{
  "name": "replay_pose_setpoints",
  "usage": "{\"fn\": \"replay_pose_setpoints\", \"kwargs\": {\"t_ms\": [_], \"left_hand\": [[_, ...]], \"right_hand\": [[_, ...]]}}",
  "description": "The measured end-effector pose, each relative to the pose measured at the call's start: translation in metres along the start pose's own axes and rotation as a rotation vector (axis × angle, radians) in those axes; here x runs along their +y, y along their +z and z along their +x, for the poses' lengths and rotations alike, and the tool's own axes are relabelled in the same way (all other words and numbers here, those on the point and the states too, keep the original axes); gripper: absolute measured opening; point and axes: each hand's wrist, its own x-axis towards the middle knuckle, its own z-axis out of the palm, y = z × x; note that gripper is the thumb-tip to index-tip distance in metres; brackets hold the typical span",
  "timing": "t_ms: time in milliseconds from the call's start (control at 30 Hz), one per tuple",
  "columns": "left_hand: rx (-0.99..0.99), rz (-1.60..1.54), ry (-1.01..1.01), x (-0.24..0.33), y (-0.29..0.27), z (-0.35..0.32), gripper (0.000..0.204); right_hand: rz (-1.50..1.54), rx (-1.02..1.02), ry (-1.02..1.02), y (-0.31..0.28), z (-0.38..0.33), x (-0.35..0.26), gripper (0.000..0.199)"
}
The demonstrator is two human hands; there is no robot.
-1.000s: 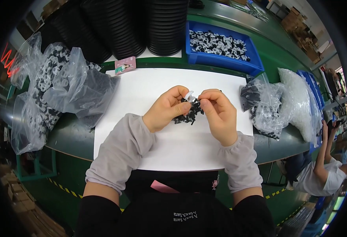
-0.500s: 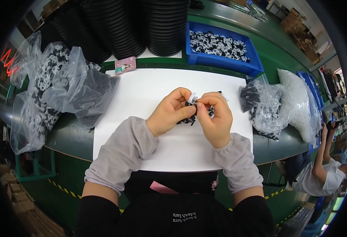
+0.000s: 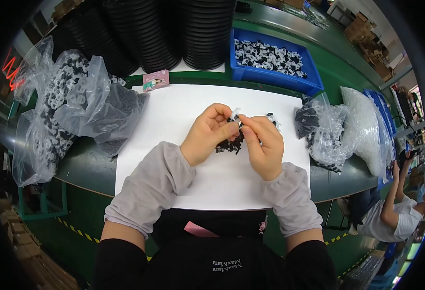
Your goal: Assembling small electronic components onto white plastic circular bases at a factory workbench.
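Note:
Above the white sheet [image 3: 173, 116], my left hand [image 3: 206, 133] pinches a small white and black plastic part [image 3: 235, 115] between thumb and index finger. My right hand [image 3: 264, 145] is closed at the part's right side, with thumb and index fingertips pressed together against it. Whatever lies between those right fingertips is too small to make out. Under and between the hands lies a pile of small black pieces [image 3: 230, 145], partly hidden by the fingers. Just beyond the right hand are a few white and black parts [image 3: 273, 118] on the sheet.
A blue bin [image 3: 277, 83] of white and black parts stands at the back right. Plastic bags of parts [image 3: 67, 96] lie left; more bags [image 3: 326, 128] lie right. Black stacked rings [image 3: 205, 34] rise behind a pink packet [image 3: 156, 80]. Another person [image 3: 391, 217] sits at far right.
My right index finger has straightened and moved slightly toward the part in my left fingers. More of the black pile and of the parts beyond my right hand shows now.

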Motion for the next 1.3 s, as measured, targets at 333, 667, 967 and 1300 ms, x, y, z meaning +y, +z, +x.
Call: {"fn": "replay_pose_setpoints", "kwargs": {"t_ms": [333,667,967,1300], "left_hand": [[0.051,0.270,0.028,0.002,-0.007,0.004,0.033],[0.278,0.389,0.108,0.008,-0.014,0.007,0.036],[0.275,0.452,0.026,0.007,-0.011,0.008,0.028],[0.213,0.347,-0.199,0.014,-0.007,0.005,0.027]], "right_hand": [[0.156,-0.145,0.308,-0.016,0.012,0.019,0.011],[-0.351,-0.074,0.398,-0.051,0.089,0.067,0.029],[-0.796,-0.489,0.355,-0.052,0.036,0.037,0.022],[-0.217,-0.272,0.069,-0.030,0.034,0.034,0.017]]}}
